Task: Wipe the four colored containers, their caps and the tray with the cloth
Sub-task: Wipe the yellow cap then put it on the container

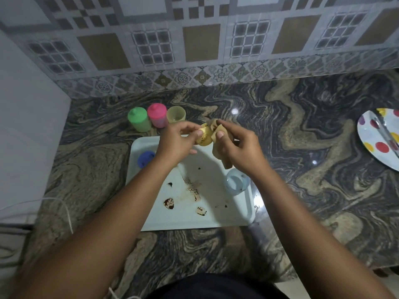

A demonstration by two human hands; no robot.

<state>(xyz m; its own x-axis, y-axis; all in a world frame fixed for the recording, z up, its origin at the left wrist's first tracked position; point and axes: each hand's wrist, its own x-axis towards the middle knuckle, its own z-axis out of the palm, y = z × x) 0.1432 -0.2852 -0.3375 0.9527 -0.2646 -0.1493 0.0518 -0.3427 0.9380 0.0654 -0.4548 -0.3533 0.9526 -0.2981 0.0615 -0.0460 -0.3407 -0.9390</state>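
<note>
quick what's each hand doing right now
Left hand: pinching the yellow cap.
Right hand: gripping the cloth, held against that cap.

Marbled stone counter point(302, 152). Patterned tile wall point(194, 42) behind it. Plain white panel point(28, 130), left. Spotted plate point(367, 133), far right edge, bearing a metal utensil point(386, 134). White cord point(68, 214), near left, on the counter.

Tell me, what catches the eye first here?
Mid-frame, the left hand holds a yellow cap and the right hand presses a brown cloth against it. Beneath them lies a pale tray smeared with dark stains, with a green container and a pink container standing behind it.
</note>
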